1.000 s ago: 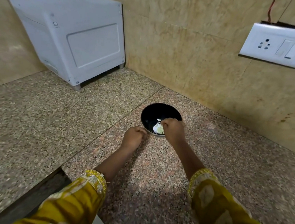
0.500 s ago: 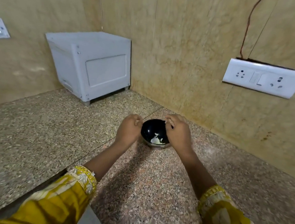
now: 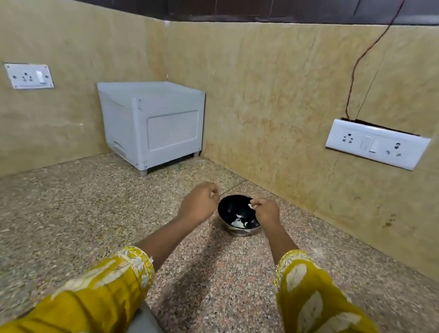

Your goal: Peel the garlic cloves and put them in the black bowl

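Your left hand (image 3: 199, 201) hangs just off the bowl's 9 o'clock edge, fingers curled tight. A pale fleck shows at the fingertips, but I cannot tell whether you hold skin, garlic or nothing. The bowl (image 3: 226, 206) sits on the counter (image 3: 75, 220) between your hands, with a few white pieces (image 3: 237, 222) lying in its bottom toward 5 o'clock. Your right hand (image 3: 266, 213) is over the 3 o'clock rim, fingers bunched and pinching a small white clove (image 3: 251, 205) above the dark inside.

This looks like the drop. Bring the pinch toward the bowl's middle and low before you part your fingers, so the clove lands inside and does not bounce off the rim. Check first that no skin clings to it; it is too small to judge from here. The bowl stands free and probably slides easily, so mind your wrist on its rim. Your left hand is near enough to steady it.

Around you are a socket (image 3: 28, 76) on the wall at 10 o'clock and a white box (image 3: 153, 123) in the corner at 11 o'clock, well apart from the bowl. A switch panel (image 3: 374, 144) sits at 2 o'clock, with a wire (image 3: 356, 66) running up from it. None of these lies in your hands' path. Where the next unpeeled clove is, I cannot see.
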